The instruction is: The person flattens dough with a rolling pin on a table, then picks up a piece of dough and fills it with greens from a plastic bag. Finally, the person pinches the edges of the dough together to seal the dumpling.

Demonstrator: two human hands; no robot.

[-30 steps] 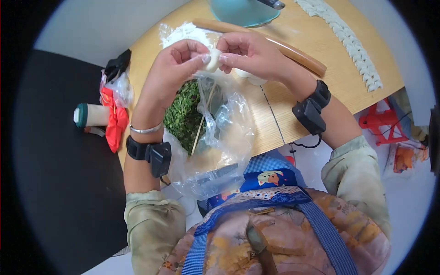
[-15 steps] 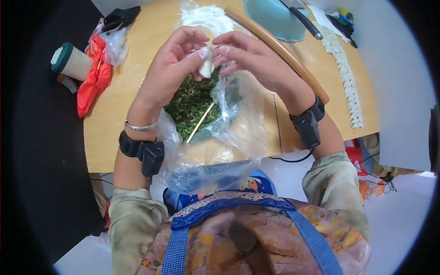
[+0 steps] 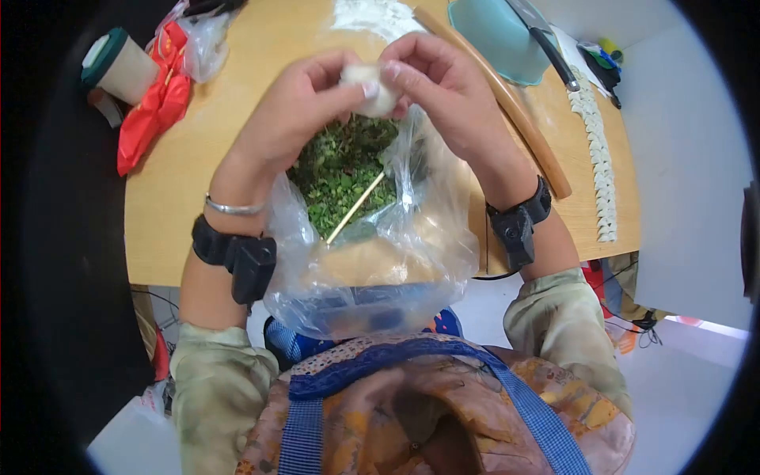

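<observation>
Between the fingertips of both hands is a small white dumpling (image 3: pixel 370 89), slightly blurred, held up above a bag of filling. My left hand (image 3: pixel 305 99) pinches its left side with the thumb in front. On its right side, my right hand (image 3: pixel 439 83) grips the edge with thumb and curled fingers. Just below lies chopped green filling (image 3: pixel 340 174) in a clear plastic bag (image 3: pixel 376 293). A thin wooden stick (image 3: pixel 356 207) rests slanted in the filling.
A long rolling pin (image 3: pixel 514 111) lies right of my hands. White flour (image 3: pixel 376 16) covers the far table. Beyond the pin are a teal basin (image 3: pixel 491 39), a knife (image 3: pixel 546 39) and a row of dumplings (image 3: pixel 602 166). A red bag (image 3: pixel 154 115) and a lidded container (image 3: pixel 123 67) sit at left.
My right hand has closed onto the dumpling, where its fingers were looser before. The dumpling now looks rounder and is held between both hands. The whole view has shifted slightly.
</observation>
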